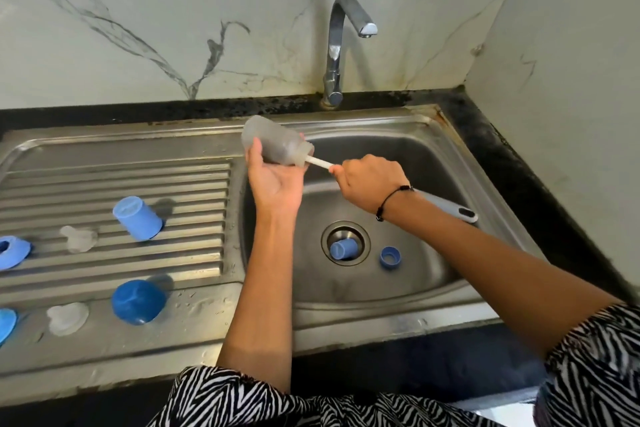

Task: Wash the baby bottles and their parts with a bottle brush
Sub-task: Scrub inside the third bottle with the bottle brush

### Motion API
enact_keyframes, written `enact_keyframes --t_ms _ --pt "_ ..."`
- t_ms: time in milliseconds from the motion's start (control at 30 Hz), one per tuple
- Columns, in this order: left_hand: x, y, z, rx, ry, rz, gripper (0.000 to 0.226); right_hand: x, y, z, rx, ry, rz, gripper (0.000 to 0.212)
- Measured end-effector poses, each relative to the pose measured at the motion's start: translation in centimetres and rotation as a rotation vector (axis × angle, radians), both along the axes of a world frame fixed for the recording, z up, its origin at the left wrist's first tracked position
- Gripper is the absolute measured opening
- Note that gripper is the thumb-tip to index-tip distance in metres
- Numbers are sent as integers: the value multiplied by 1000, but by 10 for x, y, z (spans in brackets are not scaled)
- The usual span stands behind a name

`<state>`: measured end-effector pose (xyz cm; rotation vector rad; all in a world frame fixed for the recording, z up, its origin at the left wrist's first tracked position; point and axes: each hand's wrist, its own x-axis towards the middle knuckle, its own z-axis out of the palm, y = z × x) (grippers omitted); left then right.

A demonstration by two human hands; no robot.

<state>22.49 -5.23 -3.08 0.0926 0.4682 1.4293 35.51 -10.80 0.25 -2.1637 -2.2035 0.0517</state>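
One bottle (270, 144), one brush (320, 162), two nipples (78, 238)

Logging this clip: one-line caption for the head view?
Left hand holds clear bottle over sink; right hand works bottle brush inside.

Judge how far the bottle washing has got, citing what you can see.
Possibly done: caps, collars and teats lie on the drainboard. In hand: the left hand holds a bottle while the right hand works the brush inside. Left: two blue parts in the sink.
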Motion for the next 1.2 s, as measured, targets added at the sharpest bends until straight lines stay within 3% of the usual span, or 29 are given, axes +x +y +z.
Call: enact_keyframes --t_ms 133,300,400,467,567,667,733,833,1033,1200 --pt "-5 -7 -5 24 103 48 87 -2 -12 -1 -60 157 96 45" --pt "4 -10 -1 -37 120 53 62 2 -14 -11 -32 9 55 42" --pt "6 -4 -2 -69 84 17 66 0 -7 -5 -4 -79 -16 47" --pt "6 -2 -5 -30 38 21 60 -6 -7 -1 2 -26 -39 46" --pt "8 -10 -9 -24 148 68 55 -15 -15 -2 -6 108 3 41" --pt "6 -13 -6 -17 91 67 48 -15 -26 -10 -6 133 65 41" --pt "9 -11 0 -73 55 102 54 -7 -26 -13 27 33 71 44" --pt "17 -14 7 -114 162 145 60 3 -20 -12 124 -107 62 40" --pt "13 -12 6 -241 112 221 65 -5 -32 -21 454 -110 98 31" --pt "22 -19 15 -210 137 150 63 -15 -20 -25 393 -117 13 19"
